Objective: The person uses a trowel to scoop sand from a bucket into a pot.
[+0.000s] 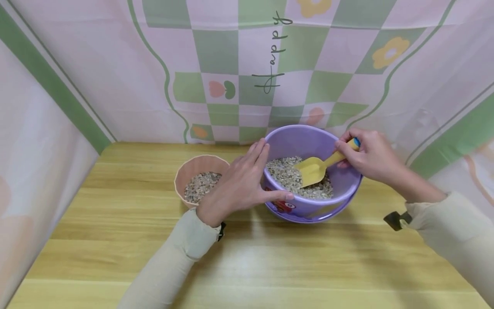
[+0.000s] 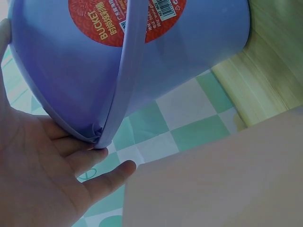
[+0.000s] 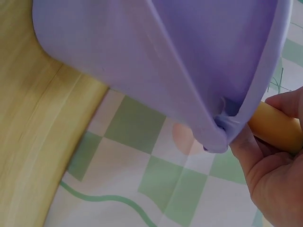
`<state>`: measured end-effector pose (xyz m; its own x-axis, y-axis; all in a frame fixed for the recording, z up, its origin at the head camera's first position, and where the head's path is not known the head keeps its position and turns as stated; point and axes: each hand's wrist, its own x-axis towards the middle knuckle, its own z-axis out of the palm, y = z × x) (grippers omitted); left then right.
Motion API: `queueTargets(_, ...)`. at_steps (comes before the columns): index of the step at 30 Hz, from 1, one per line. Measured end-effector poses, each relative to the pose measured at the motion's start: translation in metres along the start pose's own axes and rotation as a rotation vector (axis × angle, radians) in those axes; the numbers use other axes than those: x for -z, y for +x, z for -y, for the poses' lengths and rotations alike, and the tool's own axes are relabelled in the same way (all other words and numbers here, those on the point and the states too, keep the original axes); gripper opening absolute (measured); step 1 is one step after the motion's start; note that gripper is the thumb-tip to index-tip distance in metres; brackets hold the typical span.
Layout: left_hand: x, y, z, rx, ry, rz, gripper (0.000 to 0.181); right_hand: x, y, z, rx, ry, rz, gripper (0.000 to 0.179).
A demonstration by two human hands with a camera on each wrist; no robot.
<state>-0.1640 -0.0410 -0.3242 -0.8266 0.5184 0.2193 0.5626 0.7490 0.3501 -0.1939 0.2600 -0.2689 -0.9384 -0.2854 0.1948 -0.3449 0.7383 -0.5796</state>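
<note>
A purple bucket [image 1: 311, 134] with a red label and a lowered handle stands on the wooden table, holding grey-beige gravel [image 1: 283, 171]. My left hand [image 1: 245, 176] rests on the bucket's left rim, fingers extended along the outside and thumb stretched toward the front. In the left wrist view its fingers [image 2: 111, 179] lie at the rim beside the handle joint. My right hand [image 1: 368, 154] grips the handle of a yellow toy shovel [image 1: 313, 171] at the right rim. The shovel's blade lies in the gravel, its tip partly buried.
Left of the bucket, close by my left wrist, stands a pinkish fluted bowl [image 1: 183, 171] with gravel in it. A checked green and white cloth [image 1: 216, 51] hangs behind the table [image 1: 115, 240]. More cloth walls stand at both sides.
</note>
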Motion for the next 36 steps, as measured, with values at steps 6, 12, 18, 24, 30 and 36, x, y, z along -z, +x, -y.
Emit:
queueTargets(6, 0.0, 0.0, 0.0, 0.001, -0.005, 0.003, 0.124, -0.001, 0.002, 0.001, -0.007, 0.007, -0.01, 0.02)
queueTargets(12, 0.0, 0.001, 0.0, 0.009, -0.005, 0.01, 0.124, -0.005, 0.002, 0.001, -0.006, 0.03, -0.015, 0.019)
queueTargets(18, -0.001, 0.0, -0.002, 0.005, -0.035, 0.012, 0.126, -0.011, 0.004, 0.003, 0.002, 0.086, 0.001, 0.019)
queueTargets(24, 0.0, -0.001, -0.002, -0.003, -0.018, -0.012, 0.125, -0.011, 0.005, 0.001, -0.033, 0.107, 0.011, 0.021)
queueTargets(30, 0.001, -0.001, -0.001, -0.002, -0.019, -0.01, 0.124, -0.011, 0.007, -0.001, -0.043, 0.148, 0.018, 0.022)
queueTargets(36, 0.0, -0.001, -0.001, 0.005, -0.03, 0.002, 0.125, -0.013, 0.007, -0.005, -0.045, 0.182, 0.018, 0.022)
